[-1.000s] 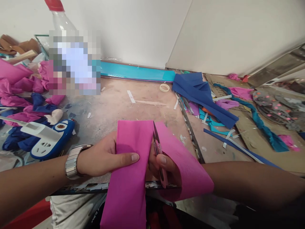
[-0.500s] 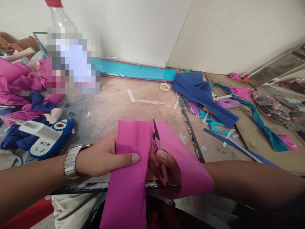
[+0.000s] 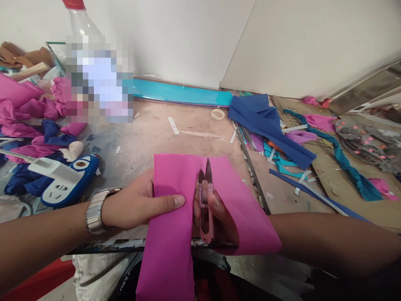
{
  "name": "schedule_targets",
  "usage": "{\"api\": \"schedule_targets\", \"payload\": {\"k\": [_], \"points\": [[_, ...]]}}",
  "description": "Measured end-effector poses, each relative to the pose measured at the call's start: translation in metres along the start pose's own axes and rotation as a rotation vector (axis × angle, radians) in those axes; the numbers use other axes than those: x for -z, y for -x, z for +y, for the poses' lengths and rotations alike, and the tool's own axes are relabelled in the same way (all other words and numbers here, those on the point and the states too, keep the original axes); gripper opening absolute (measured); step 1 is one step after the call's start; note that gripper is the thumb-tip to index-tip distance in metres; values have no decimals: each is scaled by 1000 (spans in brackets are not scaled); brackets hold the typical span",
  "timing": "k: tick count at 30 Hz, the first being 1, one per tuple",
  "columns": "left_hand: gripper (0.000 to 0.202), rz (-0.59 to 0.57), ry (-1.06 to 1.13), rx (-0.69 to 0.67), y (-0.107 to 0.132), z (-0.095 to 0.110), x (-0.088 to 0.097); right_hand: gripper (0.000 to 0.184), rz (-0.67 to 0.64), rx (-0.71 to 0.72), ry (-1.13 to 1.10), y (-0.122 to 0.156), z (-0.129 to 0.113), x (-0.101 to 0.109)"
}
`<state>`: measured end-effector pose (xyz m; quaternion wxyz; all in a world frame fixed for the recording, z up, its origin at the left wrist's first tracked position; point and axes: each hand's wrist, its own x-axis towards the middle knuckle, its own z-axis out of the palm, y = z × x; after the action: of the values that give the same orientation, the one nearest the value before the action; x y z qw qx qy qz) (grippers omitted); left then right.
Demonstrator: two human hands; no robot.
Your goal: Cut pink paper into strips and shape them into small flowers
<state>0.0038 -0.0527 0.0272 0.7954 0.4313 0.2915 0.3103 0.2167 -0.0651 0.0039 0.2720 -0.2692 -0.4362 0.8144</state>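
A folded strip of magenta fabric (image 3: 171,246) hangs over the table's front edge and runs up to the middle of my view. My left hand (image 3: 145,205) grips its left side, thumb flat on top and fingers hidden behind. Just right of that strip, my right hand (image 3: 217,209) is closed around pink thread snips (image 3: 206,209), their two dark blades pointing away from me and spread apart. More magenta fabric drapes over the right hand and wrist, hiding part of the fingers. The blades stand at the gap between the two fabric parts.
A blue power strip (image 3: 67,184) with a white plug lies left, beside crumpled pink and navy fabric (image 3: 28,108). Cream tape roll (image 3: 218,114) sits near a blue fabric piece (image 3: 260,121). A turquoise strip (image 3: 181,93) runs along the wall. Cardboard (image 3: 338,175) lies right.
The snips have turned in my right hand, from edge-on to facing me, and both blades now show apart. My left hand keeps its hold on the fabric. The view has shifted slightly.
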Motion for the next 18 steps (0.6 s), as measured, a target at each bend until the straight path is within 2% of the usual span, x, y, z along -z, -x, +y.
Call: {"api": "schedule_targets", "payload": {"k": [2, 6, 10, 13, 15, 18], "points": [[31, -23, -15, 0, 0, 0, 0, 50, 31, 31, -34, 0, -1, -3], [23, -106, -42, 3, 0, 0, 0, 48, -22, 80, -17, -2, -1, -3], [22, -93, -42, 2, 1, 0, -1, 44, -29, 154, 25, -5, 2, 1], [29, -16, 25, 32, 1, 1, -2, 49, -114, 128, 60, -5, 0, 4], [35, 99, 41, 20, 0, 3, -2, 49, -140, 82, 98, -4, -3, 6], [48, 293, -38, -86, -5, 6, 1, 50, -113, 25, 165, -1, -6, 8]]}}
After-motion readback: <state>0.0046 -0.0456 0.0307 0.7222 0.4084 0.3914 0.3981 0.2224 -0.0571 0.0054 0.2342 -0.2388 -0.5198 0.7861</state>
